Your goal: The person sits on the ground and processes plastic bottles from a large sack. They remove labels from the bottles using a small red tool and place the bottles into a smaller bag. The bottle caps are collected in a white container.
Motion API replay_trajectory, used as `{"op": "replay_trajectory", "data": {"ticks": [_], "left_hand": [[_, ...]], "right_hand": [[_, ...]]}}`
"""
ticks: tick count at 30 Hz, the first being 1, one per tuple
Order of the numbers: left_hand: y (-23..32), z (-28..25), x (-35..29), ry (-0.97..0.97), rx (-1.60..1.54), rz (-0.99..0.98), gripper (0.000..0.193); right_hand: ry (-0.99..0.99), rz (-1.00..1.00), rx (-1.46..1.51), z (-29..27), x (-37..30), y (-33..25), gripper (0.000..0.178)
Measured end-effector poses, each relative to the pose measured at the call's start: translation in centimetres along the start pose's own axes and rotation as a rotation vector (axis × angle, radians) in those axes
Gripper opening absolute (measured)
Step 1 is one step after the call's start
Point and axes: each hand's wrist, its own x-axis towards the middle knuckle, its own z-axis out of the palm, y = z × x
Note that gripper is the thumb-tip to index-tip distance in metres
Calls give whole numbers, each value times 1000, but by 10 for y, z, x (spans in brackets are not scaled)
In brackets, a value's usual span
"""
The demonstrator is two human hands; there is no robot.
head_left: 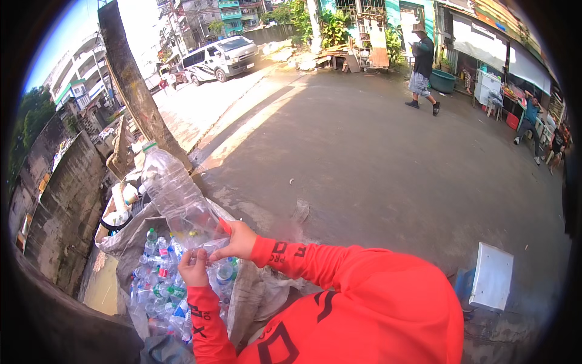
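A large clear plastic bottle (173, 185) with a green ring at its neck tilts up and to the left, above an open sack. My right hand (241, 241) is closed at the bottle's lower end, its thumb pointing toward my other hand. A small red piece (225, 226) shows beside the right fingers; its kind is unclear. Just below the bottle's base, my left hand (194, 267) has its fingers curled in a pinch. What those fingers hold is too small to make out. Below lie several crushed plastic bottles (162, 290) inside the pale woven sack (245, 297).
Another sack (109, 242) of discarded containers and a leaning post (136, 79) stand ahead on the left, beside a concrete wall (63, 200). A white-topped stool (491, 276) is at the right. Farther off, a person (420, 67) walks and a van (219, 59) stands on the road.
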Motion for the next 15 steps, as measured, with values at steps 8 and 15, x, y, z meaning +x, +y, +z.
{"op": "replay_trajectory", "data": {"ticks": [8, 15], "left_hand": [[63, 57, -4, -243, -439, -254, 39], [-79, 81, -89, 183, 135, -118, 28]], "right_hand": [[-12, 165, 335, -47, -7, 26, 41], [78, 604, 221, -15, -80, 95, 34]]}}
